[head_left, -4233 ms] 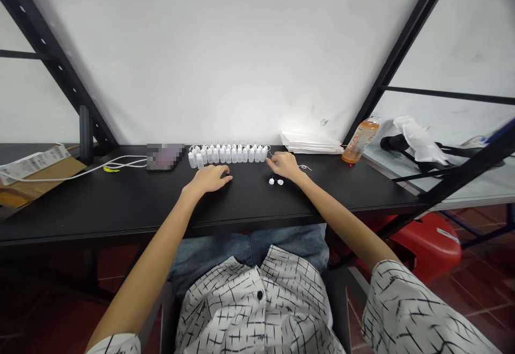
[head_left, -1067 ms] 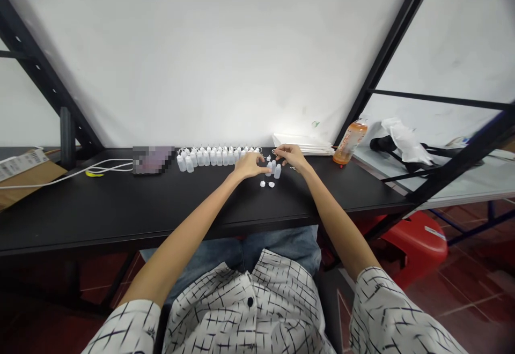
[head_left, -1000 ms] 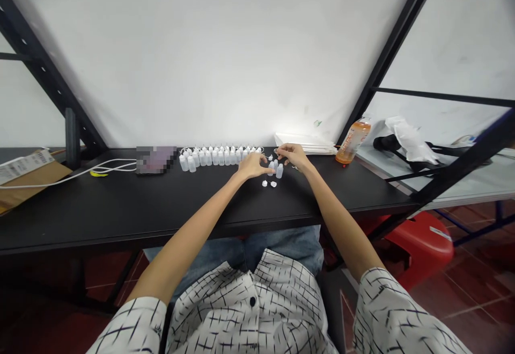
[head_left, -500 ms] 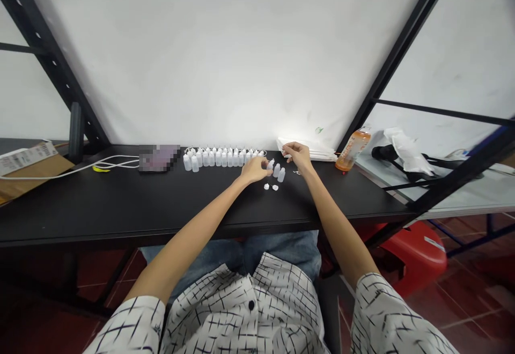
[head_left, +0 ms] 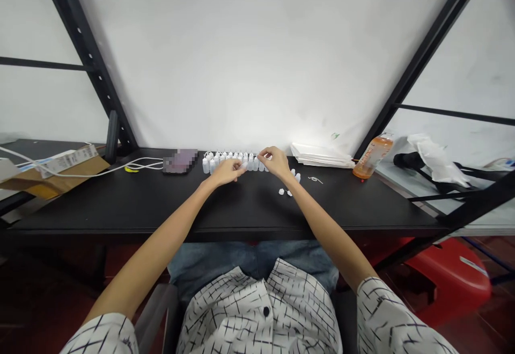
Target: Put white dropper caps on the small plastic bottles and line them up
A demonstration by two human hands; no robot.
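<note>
My left hand [head_left: 228, 172] is closed on a small white plastic dropper bottle [head_left: 243, 160], of which only part shows at the fingertips, in front of the row. Several such bottles [head_left: 206, 165] stand packed in rows against the wall. My right hand [head_left: 276, 162] hovers at the right end of the rows, thumb and fingers pinched together; whatever is in the pinch is too small to make out. Beside my right wrist stand two more bottles [head_left: 298, 177], partly hidden. Two small white caps [head_left: 281, 191] lie on the black table [head_left: 241, 209] in front of them.
A thin white curled strip [head_left: 316, 179] lies right of the loose bottles. Behind it sits a stack of white paper [head_left: 322, 155], then an orange drink bottle [head_left: 373, 155]. On the left are a phone [head_left: 179, 161], a white cable [head_left: 147, 164] and a cardboard box [head_left: 60, 174].
Both hands have moved left to the bottle rows; my left hand has carried a bottle away from the loose ones. The view has turned slightly left.
</note>
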